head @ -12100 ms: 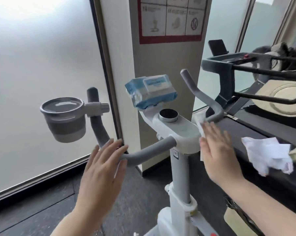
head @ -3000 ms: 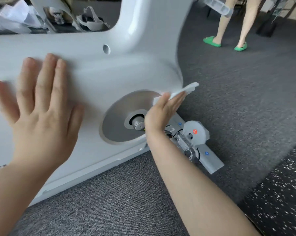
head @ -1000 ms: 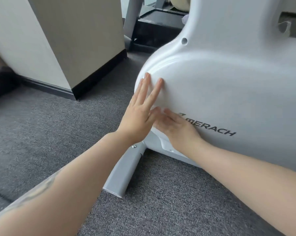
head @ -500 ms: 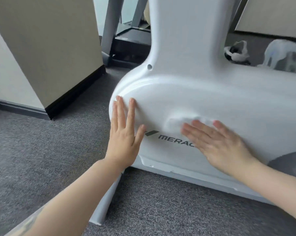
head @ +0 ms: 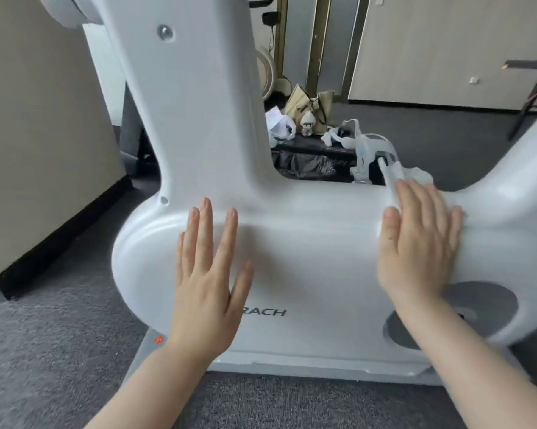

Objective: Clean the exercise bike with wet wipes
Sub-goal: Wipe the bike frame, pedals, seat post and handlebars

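White exercise bike body (head: 307,258) stands on grey carpet (head: 44,351). Left hand (head: 207,283) flat on bike's side panel, fingers straight. Right hand (head: 418,243) flat, fingers extended, pressing wet wipe (head: 415,176) against bike's upper edge, right of left hand.

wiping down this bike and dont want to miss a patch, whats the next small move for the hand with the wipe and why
Probably sweep the right hand, flat on the wet wipe, down toward the grey crank disc: it now sits at the white housing's top edge, while the left hand braces the bike.
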